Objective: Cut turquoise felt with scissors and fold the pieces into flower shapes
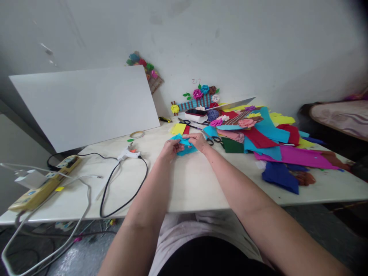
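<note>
2 hnds [171, 149] [199, 143], 1 pwr strip [35, 196]

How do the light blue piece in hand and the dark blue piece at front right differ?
The light blue piece is held between the left hand and right hand; the dark blue piece lies on the table. The light blue piece is turquoise, the dark blue piece royal blue. Both look unpatterned.

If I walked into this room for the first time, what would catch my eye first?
Probably the heap of bright coloured sheets on the right side of the table. Next might come the big white board at the back left, then the light-blue piece held in the left hand and right hand, near the middle.
</note>
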`<state>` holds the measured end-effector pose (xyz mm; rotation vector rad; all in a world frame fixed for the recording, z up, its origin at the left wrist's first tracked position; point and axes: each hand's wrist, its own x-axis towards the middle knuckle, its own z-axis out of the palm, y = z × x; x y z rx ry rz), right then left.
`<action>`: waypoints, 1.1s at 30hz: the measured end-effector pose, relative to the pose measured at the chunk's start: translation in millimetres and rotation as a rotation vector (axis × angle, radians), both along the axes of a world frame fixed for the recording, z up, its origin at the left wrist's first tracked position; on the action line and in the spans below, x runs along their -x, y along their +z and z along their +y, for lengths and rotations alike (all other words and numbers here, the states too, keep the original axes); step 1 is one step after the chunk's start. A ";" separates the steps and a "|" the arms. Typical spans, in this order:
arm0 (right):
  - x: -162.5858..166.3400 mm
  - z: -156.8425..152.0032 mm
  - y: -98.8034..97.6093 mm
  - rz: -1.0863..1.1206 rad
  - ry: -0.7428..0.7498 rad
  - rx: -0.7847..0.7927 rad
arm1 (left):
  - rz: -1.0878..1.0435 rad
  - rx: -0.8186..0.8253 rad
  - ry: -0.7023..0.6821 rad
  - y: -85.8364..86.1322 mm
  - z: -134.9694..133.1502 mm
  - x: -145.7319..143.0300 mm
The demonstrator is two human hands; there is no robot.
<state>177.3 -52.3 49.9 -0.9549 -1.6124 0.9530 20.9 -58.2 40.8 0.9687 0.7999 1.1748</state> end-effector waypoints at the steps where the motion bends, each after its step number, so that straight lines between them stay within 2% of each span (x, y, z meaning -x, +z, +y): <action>1: 0.0 0.2 -0.1 -0.010 0.001 -0.012 | 0.003 0.002 0.003 -0.1 0.1 0.0; 13: -2.1 -4.8 3.5 -0.055 0.068 -0.089 | 0.024 0.012 0.032 -2.1 2.1 1.1; 22: -0.6 5.9 -4.9 -0.188 0.002 -0.310 | -0.001 0.058 0.062 1.9 0.7 -1.3; 28: 0.0 8.2 -4.4 -0.250 -0.029 -0.423 | -0.041 0.090 0.020 6.5 -1.3 -1.5; 31: 0.7 5.3 -1.4 -0.247 -0.035 -0.416 | -0.028 0.030 0.022 2.4 0.4 -0.1; 33: 0.4 2.1 1.1 -0.201 -0.010 -0.328 | -0.013 0.005 0.028 -0.1 1.3 0.8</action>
